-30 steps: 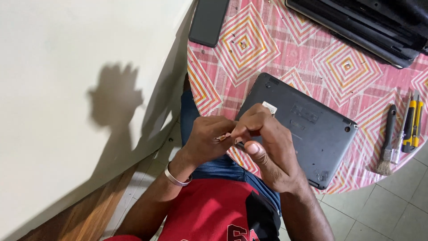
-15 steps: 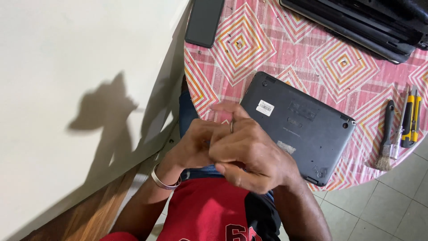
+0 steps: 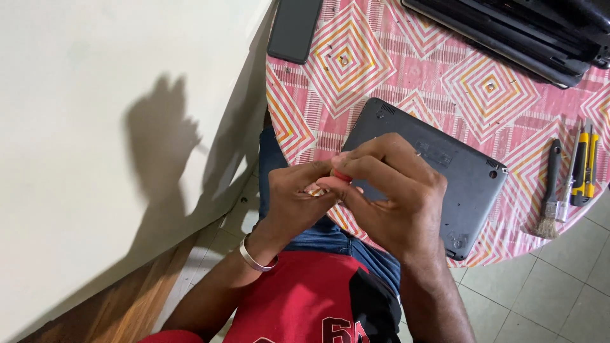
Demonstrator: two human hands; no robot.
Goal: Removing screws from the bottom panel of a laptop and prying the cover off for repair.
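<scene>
Both hands, left hand (image 3: 295, 203) and right hand (image 3: 387, 197), pinch a small red piece (image 3: 342, 176); grey laptop (image 3: 438, 171) lies beneath.

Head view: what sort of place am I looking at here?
Probably a home or small laptop-repair spot: an overturned laptop on a patterned-cloth round table, a brush and yellow cutter beside it, tiled floor below.

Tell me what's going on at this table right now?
A seated person has both hands together over the table edge: the left hand and right hand pinch a small red item, too hidden to identify. Under them lies a dark laptop, underside up, on the patterned tablecloth. A brush and yellow utility knife lie to the right, a phone at the top.
</scene>
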